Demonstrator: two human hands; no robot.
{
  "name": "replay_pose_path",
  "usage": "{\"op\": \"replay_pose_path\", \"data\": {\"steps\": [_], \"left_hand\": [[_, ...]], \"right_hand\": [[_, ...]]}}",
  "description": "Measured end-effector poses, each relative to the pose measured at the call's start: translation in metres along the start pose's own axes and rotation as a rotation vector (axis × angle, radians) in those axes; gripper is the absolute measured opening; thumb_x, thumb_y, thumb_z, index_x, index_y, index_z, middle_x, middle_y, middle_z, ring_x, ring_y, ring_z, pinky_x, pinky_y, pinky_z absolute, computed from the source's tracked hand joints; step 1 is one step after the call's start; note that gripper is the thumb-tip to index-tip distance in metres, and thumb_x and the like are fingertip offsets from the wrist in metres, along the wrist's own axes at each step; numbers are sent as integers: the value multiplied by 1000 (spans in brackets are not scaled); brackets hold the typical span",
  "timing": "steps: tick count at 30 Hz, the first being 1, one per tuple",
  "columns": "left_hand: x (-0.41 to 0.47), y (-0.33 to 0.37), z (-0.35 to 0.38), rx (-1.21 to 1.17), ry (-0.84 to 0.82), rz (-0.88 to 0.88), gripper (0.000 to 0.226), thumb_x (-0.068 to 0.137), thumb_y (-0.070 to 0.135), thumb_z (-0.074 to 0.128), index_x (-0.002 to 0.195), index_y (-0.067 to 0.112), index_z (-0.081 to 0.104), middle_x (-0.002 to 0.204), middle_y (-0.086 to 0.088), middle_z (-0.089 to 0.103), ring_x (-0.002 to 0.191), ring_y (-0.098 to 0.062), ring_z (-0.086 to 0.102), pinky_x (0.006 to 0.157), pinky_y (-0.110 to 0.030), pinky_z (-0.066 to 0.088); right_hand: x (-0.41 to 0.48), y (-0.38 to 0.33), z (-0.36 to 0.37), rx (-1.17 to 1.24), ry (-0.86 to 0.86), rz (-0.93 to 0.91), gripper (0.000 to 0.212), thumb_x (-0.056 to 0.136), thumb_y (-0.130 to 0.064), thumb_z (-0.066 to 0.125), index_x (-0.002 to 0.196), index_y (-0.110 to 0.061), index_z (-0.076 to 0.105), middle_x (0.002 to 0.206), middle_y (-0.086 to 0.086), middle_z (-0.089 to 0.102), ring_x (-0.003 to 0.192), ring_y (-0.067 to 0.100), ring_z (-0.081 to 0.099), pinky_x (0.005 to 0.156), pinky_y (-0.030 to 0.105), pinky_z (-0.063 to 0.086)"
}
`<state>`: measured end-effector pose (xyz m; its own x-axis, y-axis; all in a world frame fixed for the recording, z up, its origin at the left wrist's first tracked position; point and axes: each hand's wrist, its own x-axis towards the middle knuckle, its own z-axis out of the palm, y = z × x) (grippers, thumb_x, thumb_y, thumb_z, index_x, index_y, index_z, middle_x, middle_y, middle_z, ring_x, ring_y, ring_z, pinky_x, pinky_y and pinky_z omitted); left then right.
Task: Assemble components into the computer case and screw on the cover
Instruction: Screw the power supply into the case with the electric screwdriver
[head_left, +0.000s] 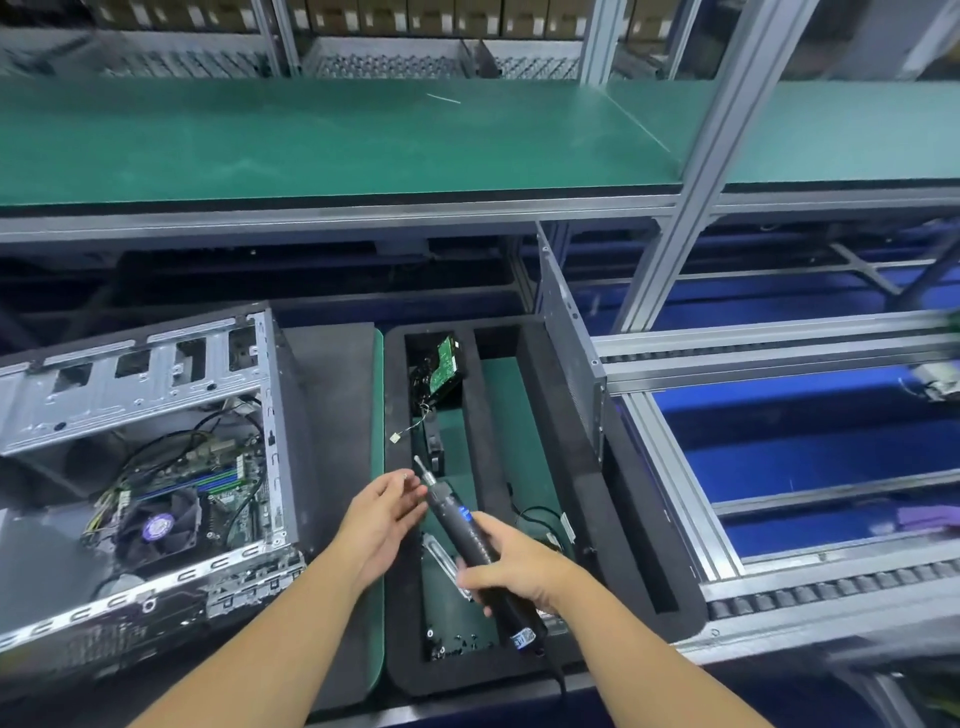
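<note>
Silver steel, open on its side at left: computer case (130, 415) (fan (158, 530), motherboard (228, 478) exposed). Grips black electric screwdriver (462, 525) in right hand (511, 564); pinches small screw (404, 474) with left hand (382, 519).

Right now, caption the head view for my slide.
Right hand grips electric screwdriver; left hand pinches screw beside its bit.
</note>
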<state>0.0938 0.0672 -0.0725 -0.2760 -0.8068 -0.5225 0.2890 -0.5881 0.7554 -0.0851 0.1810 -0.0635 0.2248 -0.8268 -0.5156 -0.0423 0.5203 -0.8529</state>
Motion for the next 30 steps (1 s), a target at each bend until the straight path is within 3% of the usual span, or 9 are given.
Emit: {"op": "replay_pose_path", "data": {"steps": [5, 10, 15, 25, 30], "left_hand": [[3, 1, 1, -29, -3, -8, 21, 105, 15, 43, 108, 8, 63, 94, -6, 73, 89, -20, 67, 84, -38, 53], [6, 1, 1, 62, 24, -23, 19, 105, 12, 43, 111, 8, 60, 90, -5, 73, 80, -17, 68, 76, -37, 54], [8, 2, 0, 89, 20, -25, 20, 105, 13, 43, 113, 8, 60, 91, -5, 74, 85, -20, 69, 79, -38, 53], [6, 1, -3, 196, -22, -11, 21, 106, 14, 40, 107, 8, 60, 84, -4, 68, 77, -18, 63, 76, -37, 52], [1, 4, -1, 386, -35, 92, 24, 106, 7, 37, 102, 8, 61, 91, -10, 66, 79, -16, 64, 70, -33, 54]], "right_hand": [[-3, -2, 1, -23, -57, 6, 65, 83, -2, 76, 132, -35, 50, 90, -3, 64, 74, 18, 63, 62, 33, 60], [-2, -1, -3, -43, -77, 36, 70, 81, -6, 78, 137, -35, 48, 91, -2, 63, 75, 17, 65, 64, 35, 59], [-1, -1, -5, -11, -125, 58, 80, 81, -4, 79, 143, -39, 44, 93, -1, 62, 79, 16, 65, 66, 34, 59], [-7, -8, -8, -14, -193, 88, 63, 85, -1, 74, 135, -31, 49, 97, 3, 57, 74, 13, 65, 64, 31, 60], [-10, -7, -9, 21, -190, 95, 62, 85, -1, 73, 137, -25, 48, 96, 3, 58, 76, 16, 65, 64, 32, 59]]}}
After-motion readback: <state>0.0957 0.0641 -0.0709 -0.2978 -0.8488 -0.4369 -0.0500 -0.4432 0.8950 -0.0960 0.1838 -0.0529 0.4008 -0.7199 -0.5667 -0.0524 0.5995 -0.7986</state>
